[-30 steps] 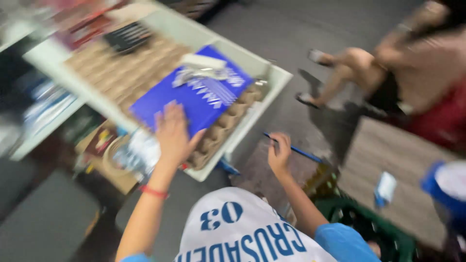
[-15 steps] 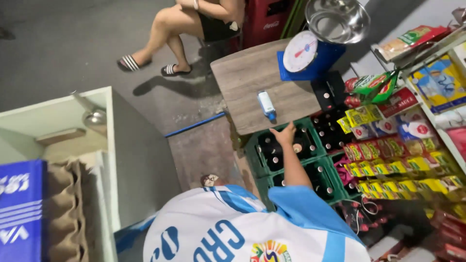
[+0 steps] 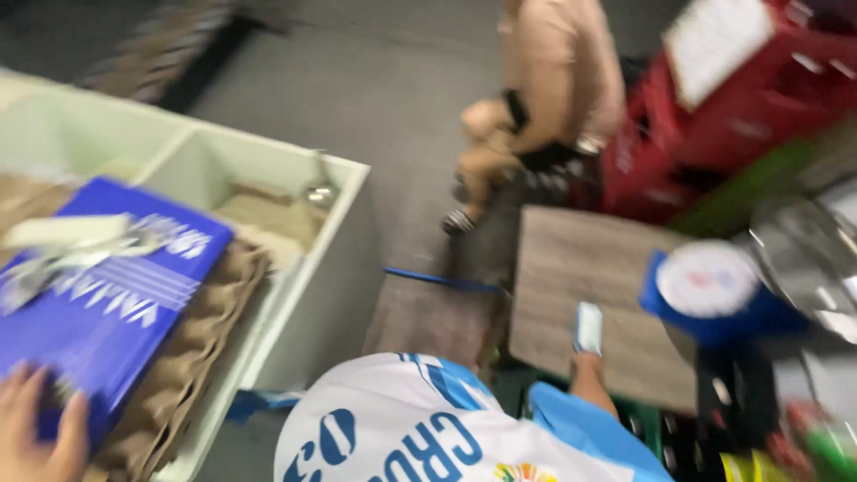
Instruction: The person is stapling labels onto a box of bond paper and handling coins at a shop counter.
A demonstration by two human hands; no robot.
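Fingers of the left hand point(image 3: 36, 428) lie spread flat on a blue folder point(image 3: 98, 303) atop brown egg trays point(image 3: 192, 348). Right hand point(image 3: 586, 361) reaches a small pale packet point(image 3: 588, 327) on the wooden worktop point(image 3: 589, 295); its grip is unclear. Pressing evenly should steady the stack.

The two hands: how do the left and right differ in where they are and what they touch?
The left hand rests flat on the blue board lying over the brown egg trays; the right hand reaches to a small pale blue object on the wooden table. Left shows spread fingers; right is mostly hidden. Both are blurred.
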